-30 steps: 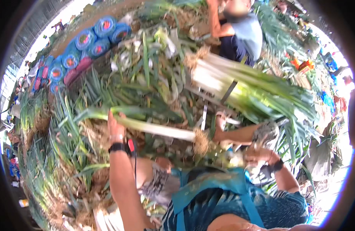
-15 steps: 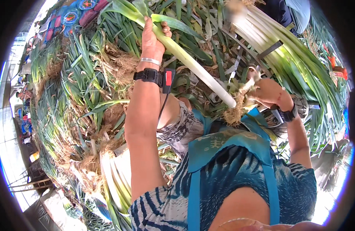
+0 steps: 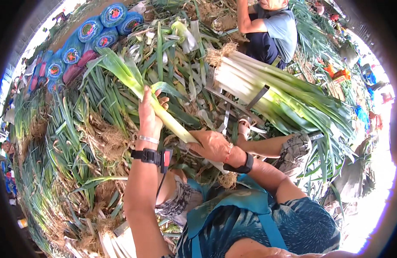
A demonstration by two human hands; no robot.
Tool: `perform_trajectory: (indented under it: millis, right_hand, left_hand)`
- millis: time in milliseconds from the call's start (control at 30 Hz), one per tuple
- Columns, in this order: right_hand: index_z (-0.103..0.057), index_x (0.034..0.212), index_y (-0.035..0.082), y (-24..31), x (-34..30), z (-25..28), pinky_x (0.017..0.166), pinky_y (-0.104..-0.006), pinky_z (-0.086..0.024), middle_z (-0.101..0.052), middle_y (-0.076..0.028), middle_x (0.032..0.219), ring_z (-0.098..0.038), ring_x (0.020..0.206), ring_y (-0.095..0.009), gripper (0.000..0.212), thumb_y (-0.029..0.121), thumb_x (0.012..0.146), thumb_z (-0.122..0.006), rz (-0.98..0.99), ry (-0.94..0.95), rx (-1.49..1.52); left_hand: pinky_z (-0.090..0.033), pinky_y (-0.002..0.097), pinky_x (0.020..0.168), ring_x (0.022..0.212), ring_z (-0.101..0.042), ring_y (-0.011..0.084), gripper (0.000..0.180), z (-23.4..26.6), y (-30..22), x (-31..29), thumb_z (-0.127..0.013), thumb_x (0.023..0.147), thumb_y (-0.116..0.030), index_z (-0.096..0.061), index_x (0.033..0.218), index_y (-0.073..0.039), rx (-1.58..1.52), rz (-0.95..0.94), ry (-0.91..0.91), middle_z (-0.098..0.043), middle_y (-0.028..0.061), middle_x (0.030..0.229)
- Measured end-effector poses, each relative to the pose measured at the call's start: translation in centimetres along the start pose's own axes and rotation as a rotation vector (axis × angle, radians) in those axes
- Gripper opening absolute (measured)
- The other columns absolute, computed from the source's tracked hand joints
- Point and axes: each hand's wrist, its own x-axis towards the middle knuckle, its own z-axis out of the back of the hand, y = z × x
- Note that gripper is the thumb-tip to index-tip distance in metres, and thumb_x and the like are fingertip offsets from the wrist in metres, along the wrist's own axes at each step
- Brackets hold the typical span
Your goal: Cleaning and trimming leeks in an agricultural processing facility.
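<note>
A long leek slants across in front of me, green leaves at the upper left, hairy roots at the lower right. My left hand is closed around its pale green upper part, just below where the leaves fan out. Lower down, my right hand lies over the white shaft with its fingers closed about it, hiding part of the stem. The root tuft shows below my right wrist, near my blue apron.
A thick bundle of leeks lies on a metal rack ahead. Heaped leeks cover the left side. Rolls of blue netting sit far left. Another person crouches beyond the bundle. Loose leaves litter the ground.
My right hand has moved left from the root end onto the leek's shaft. My left hand keeps its hold. The view has shifted, bringing more of the crouching person and blue rolls into sight.
</note>
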Motion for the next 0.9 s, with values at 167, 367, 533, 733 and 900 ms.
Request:
perform_trajectory:
  millis: [167, 367, 533, 733, 900]
  right_hand:
    - [-0.056, 0.104, -0.001, -1.3, -0.3, -1.1, 0.076, -0.0448, -0.048, -0.061, -0.022, 0.091, -0.059, 0.089, -0.04, 0.028, 0.024, 0.093, -0.049, 0.057, -0.056, 0.098]
    - [-0.057, 0.102, -0.002, -1.9, -0.3, -1.5, 0.076, -0.0448, -0.048, -0.06, -0.022, 0.087, -0.059, 0.085, -0.04, 0.023, 0.016, 0.091, -0.049, 0.108, -0.036, 0.119]
    - [-0.057, 0.111, -0.005, -3.5, -0.6, -2.0, 0.083, -0.0428, -0.05, -0.061, -0.025, 0.101, -0.062, 0.093, -0.039, 0.029, 0.009, 0.087, -0.051, 0.186, -0.128, 0.0]
    - [-0.063, 0.092, 0.002, -2.5, -0.3, -3.2, 0.066, -0.0417, -0.051, -0.062, -0.02, 0.08, -0.063, 0.075, -0.037, 0.017, 0.008, 0.079, -0.056, 0.028, -0.198, -0.131]
    - [-0.063, 0.09, 0.0, -2.8, -0.3, -2.9, 0.067, -0.0413, -0.051, -0.062, -0.022, 0.076, -0.063, 0.075, -0.038, 0.018, 0.013, 0.083, -0.053, -0.063, -0.245, 0.028]
  left_hand:
    - [-0.052, 0.0315, 0.055, 0.075, -0.063, 0.0214, 0.052, -0.3, 0.4, -0.3, -0.07, 0.083, -0.041, -0.045, 0.111, -0.005, -0.027, -0.085, 0.015, -0.051, 0.0061, 0.099]
    - [-0.051, 0.0319, 0.056, 0.074, -0.063, 0.0213, 0.054, 0.2, 0.4, 0.1, -0.065, 0.085, -0.047, -0.044, 0.114, -0.006, -0.039, -0.041, -0.005, -0.053, 0.0062, 0.097]
    - [-0.05, 0.0332, 0.058, 0.075, -0.064, 0.023, 0.043, 0.4, 1.0, 1.0, -0.061, 0.089, -0.04, -0.046, 0.112, -0.008, -0.012, -0.008, -0.055, -0.054, 0.0064, 0.097]
    - [-0.049, 0.0413, 0.06, 0.071, -0.063, 0.0351, 0.026, 2.0, 0.6, 1.1, -0.053, 0.095, -0.026, -0.045, 0.106, -0.004, -0.003, -0.023, -0.046, -0.053, 0.0121, 0.095]
    - [-0.047, 0.0409, 0.06, 0.074, -0.06, 0.0365, 0.041, 2.1, -0.1, 0.6, -0.048, 0.095, -0.04, -0.047, 0.111, -0.002, 0.046, -0.026, -0.039, -0.058, 0.0153, 0.095]
